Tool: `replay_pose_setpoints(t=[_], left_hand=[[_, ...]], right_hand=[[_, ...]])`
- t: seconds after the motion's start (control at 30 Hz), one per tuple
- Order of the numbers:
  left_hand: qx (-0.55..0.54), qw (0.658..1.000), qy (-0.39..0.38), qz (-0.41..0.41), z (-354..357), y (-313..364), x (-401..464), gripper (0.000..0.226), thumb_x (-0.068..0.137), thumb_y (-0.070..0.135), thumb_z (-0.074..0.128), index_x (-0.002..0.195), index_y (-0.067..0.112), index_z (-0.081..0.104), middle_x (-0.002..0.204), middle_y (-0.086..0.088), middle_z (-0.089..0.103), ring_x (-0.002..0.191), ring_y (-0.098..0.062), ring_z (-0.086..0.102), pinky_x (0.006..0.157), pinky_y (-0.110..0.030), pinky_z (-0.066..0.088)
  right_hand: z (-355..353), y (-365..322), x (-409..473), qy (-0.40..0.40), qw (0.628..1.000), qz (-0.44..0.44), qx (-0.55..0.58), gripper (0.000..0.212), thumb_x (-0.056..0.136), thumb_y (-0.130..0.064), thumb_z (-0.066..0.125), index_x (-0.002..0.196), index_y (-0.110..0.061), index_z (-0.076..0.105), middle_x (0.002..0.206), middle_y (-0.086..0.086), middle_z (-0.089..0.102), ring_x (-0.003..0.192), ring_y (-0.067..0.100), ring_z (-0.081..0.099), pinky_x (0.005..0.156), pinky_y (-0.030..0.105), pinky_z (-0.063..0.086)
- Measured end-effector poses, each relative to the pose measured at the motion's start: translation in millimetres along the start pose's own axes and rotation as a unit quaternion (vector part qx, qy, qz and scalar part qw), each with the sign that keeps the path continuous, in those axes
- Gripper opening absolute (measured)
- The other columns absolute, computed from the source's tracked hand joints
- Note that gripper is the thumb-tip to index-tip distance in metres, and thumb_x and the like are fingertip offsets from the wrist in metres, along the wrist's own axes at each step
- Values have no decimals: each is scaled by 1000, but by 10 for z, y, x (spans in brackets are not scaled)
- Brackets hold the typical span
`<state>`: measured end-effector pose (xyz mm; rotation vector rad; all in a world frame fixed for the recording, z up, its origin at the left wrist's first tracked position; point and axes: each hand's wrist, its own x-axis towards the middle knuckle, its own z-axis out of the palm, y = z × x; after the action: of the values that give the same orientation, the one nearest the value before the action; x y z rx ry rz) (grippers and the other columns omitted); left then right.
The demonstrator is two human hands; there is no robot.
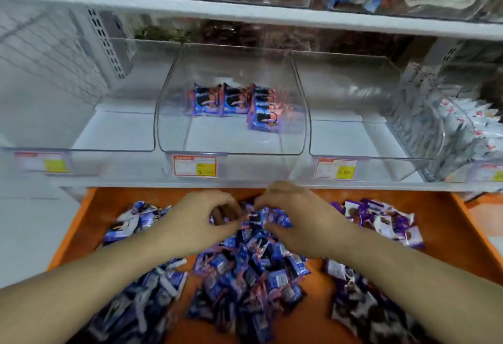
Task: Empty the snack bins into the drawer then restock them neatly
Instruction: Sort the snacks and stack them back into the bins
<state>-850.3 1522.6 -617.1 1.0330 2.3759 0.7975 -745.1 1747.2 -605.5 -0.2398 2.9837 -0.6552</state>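
An orange drawer (446, 223) is pulled out below the shelf and holds heaps of small snack packets. Blue and pink packets (245, 275) fill its middle. My left hand (201, 218) and my right hand (296, 221) reach into the far part of that heap, fingers curled around blue packets between them. The clear middle bin (231, 164) on the shelf above holds several blue packets (236, 104) standing in a row at its back. The clear bins to its left (81, 158) and right (381, 164) hold no packets.
Purple-and-white packets (386, 218) lie at the drawer's right, blue-and-white ones (130, 223) at its left. A bin of white packets (462, 125) stands at the far right of the shelf. The upper shelf (245, 11) carries more clear bins of snacks.
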Motion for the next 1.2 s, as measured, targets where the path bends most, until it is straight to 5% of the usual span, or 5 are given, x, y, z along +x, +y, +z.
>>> replay_pose_setpoints(t=[0.37,0.6,0.87,1.0,1.2], left_hand=[[-18,981,-127,-148,1454,-992,225,78,84,60,78,148,25,51,147,4,50,135,-17,48,111,-29,42],[-59,979,-100,-170,1615,-1051,265,29,96,34,74,123,24,69,119,6,70,103,-12,67,92,-32,56],[-253,934,-79,-238,872,-930,207,45,95,19,75,138,17,61,138,-2,60,108,-11,69,91,-21,56],[-436,867,-49,-236,328,-549,49,37,94,-15,63,124,6,68,116,-19,75,98,-31,77,84,-45,64],[-520,839,29,-157,-302,184,-342,33,93,-10,63,114,12,78,119,-22,73,104,-31,74,81,-33,64]], right_hand=[[1656,852,375,-184,974,128,-24,69,85,-14,71,150,-29,53,151,-3,52,138,28,45,107,47,49],[2014,1017,285,-148,975,121,-112,56,80,-30,82,133,-29,64,130,-6,50,123,22,39,107,40,45],[1174,732,365,-154,961,229,30,37,86,-46,81,95,-22,54,86,0,60,77,21,59,64,38,51],[525,295,332,-86,958,237,135,48,75,-58,87,93,-21,62,90,4,67,78,20,62,65,35,47],[-250,-403,65,36,951,198,234,43,74,-52,90,95,-30,59,92,4,65,73,14,60,64,29,48]])
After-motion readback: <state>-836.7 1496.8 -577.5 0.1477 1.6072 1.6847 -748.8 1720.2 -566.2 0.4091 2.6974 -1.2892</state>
